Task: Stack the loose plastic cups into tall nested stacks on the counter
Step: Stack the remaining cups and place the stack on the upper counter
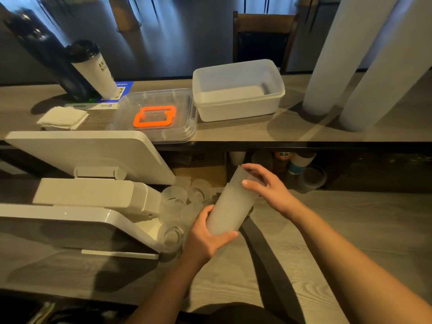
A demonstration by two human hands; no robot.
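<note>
A short nested stack of frosted plastic cups (230, 206) tilts over the lower counter (350, 230) in the middle of the view. My left hand (208, 239) grips its lower end, fingers curled round it. My right hand (264, 185) holds its upper end with thumb and fingers. Several loose clear cups (175, 202) lie and stand in a heap just left of the stack, against the white machine. Two tall white cup stacks (346, 66) lean on the raised shelf at the right.
A white point-of-sale machine (88, 183) fills the left. On the raised shelf (233, 134) sit a white tub (238, 94), a clear lid with an orange ring (155, 115), napkins (63, 118) and a lidded tumbler (93, 69). Cups (312, 176) stand under the shelf.
</note>
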